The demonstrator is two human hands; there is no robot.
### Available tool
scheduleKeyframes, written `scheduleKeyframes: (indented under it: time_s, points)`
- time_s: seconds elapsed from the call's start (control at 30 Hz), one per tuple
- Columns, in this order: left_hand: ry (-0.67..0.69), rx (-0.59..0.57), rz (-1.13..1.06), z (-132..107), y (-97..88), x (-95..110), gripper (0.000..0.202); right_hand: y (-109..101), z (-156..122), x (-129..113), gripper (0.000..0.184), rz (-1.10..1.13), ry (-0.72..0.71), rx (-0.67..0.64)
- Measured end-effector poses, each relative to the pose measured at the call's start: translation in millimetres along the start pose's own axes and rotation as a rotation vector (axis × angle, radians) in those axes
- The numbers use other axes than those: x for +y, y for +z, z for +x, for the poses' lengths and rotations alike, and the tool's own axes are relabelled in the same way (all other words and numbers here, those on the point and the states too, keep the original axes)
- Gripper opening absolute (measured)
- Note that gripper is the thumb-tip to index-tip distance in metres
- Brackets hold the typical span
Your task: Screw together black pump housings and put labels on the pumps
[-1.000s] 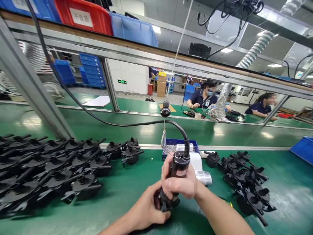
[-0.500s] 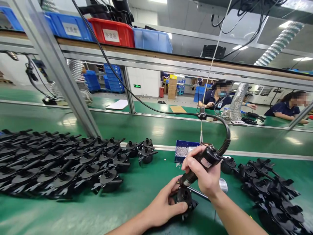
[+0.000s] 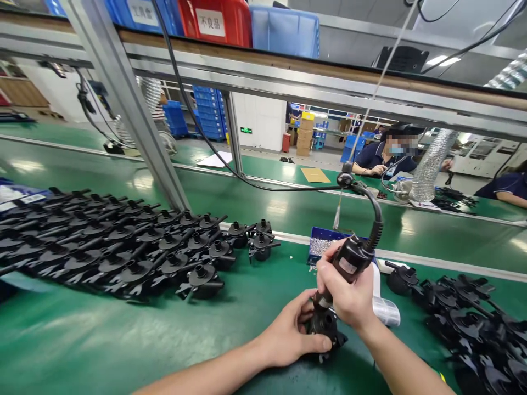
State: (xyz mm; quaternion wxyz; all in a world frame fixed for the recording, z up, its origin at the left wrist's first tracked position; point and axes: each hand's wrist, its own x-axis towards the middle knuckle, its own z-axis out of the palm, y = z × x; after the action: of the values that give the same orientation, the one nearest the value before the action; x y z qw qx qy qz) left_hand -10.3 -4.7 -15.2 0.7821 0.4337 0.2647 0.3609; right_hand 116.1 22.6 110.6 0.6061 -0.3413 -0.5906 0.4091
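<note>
Green-topped workbench (image 3: pixel 123 340), glossy, backed by an aluminium frame with one slanting post (image 3: pixel 127 109); on the shelf above we list a blue bin (image 3: pixel 167 19), a red bin (image 3: pixel 234 27) and a pale blue bin (image 3: pixel 284 30). Beyond the frame, one co-worker (image 3: pixel 373 156), dark shirt, masked, beside a foil duct (image 3: pixel 428 170). Left hand (image 3: pixel 284 340), ours: curled round a small black assembly (image 3: pixel 325 326) at the near middle of the bench, thumb on its near side, fingers behind. Right hand (image 3: pixel 354 291): closed about the barrel of a black power driver (image 3: pixel 349 258), tilted, its lower end at the upper part of the assembly; whether the tip touches we cannot tell. Black cable (image 3: pixel 288 190): looped from the driver's top and off to the upper left. Behind the hands, a dark blue tray (image 3: pixel 329 235) of small silver pieces; just right of the right hand, a clear roll (image 3: pixel 387 311). Similar black units: many in rows at left (image 3: pixel 135 269), a looser cluster at right (image 3: pixel 473 323).
</note>
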Motion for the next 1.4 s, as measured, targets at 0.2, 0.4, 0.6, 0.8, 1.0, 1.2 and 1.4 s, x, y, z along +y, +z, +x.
scheduleKeyframes:
  time_s: [0.2, 0.4, 0.6, 0.8, 1.0, 1.2, 1.4]
  points:
    - [0.015, -0.012, 0.001, 0, 2.5, 1, 0.094, -4, -1, 3, 0.015, -0.044, -0.043, -0.018]
    - [0.015, -0.021, 0.016, -2, 4.0, 2, 0.092, -5, 0, -2, 0.017, 0.013, 0.001, -0.006]
    - [0.036, -0.082, 0.004, -1, 3.8, -1, 0.085, -8, -5, -2, 0.017, -0.061, -0.006, -0.059]
    - [-0.003, -0.065, 0.019, -1, 1.9, 0, 0.083, -7, 2, -7, 0.02, -0.035, 0.021, 0.014]
    - [-0.01, -0.077, 0.001, -3, 8.1, 3, 0.087, -10, 8, -11, 0.024, -0.032, 0.023, 0.048]
    - [-0.024, -0.018, 0.298, -12, -3.1, 13, 0.127, -29, 12, -11, 0.019, -0.051, -0.149, 0.138]
    - [-0.088, -0.112, 0.402, -15, -15.8, 13, 0.13, -39, 26, 19, 0.024, -0.429, 0.069, -0.062]
